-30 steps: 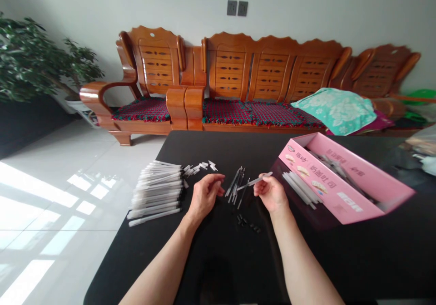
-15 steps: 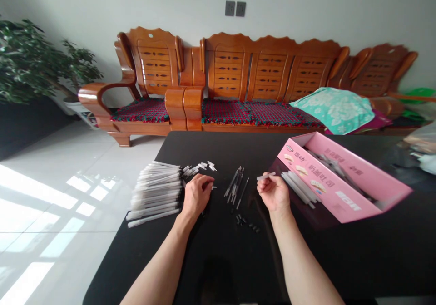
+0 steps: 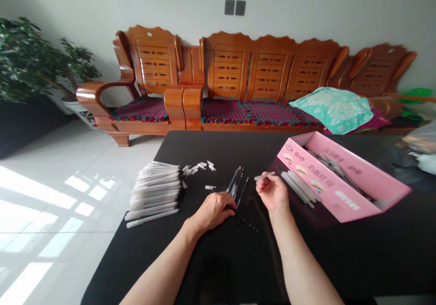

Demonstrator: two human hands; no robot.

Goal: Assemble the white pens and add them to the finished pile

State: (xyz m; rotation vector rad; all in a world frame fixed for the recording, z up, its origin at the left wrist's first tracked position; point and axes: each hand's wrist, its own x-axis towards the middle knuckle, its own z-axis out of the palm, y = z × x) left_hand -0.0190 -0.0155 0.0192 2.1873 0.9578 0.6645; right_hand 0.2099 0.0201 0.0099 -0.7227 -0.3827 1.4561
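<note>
My right hand (image 3: 272,193) is closed on a translucent white pen barrel (image 3: 264,176) held just above the black table (image 3: 221,259). My left hand (image 3: 215,210) lies palm down, fingers curled over the near ends of several thin dark refills (image 3: 235,183); what its fingertips pinch is hidden. A few small black end caps (image 3: 250,225) lie just right of that hand. A stack of finished white pens (image 3: 155,191) sits to the left. Loose white caps (image 3: 199,166) lie beyond it, one white cap (image 3: 210,187) closer.
A pink cardboard box (image 3: 340,191) with pen parts lies open at the right, loose white barrels (image 3: 299,188) along its near side. Behind the table stand wooden armchairs (image 3: 238,78) with a green cloth (image 3: 335,107). A potted plant (image 3: 34,64) is at far left, white floor tiles below.
My left hand went left to the caps by the pen stack, then came back right onto the refills. A single white cap now lies where it was. My right hand kept its barrel, tilting it nearer.
</note>
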